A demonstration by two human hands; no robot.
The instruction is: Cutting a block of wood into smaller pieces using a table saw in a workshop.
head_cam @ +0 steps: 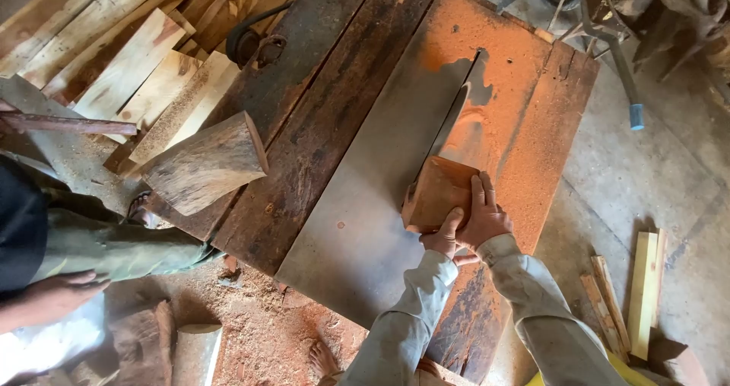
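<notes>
The wood block [437, 192] rests on the saw table [357, 226] — planks [129, 66] lie left, offcuts [631, 298] on the floor right.

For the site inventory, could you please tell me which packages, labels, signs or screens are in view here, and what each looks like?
None are in view: no package, label, sign or screen.
What shows instead is bare wood and sawdust: both hands, left and right, press a reddish wood block on the saw table, with pale planks stacked at the upper left.
</notes>
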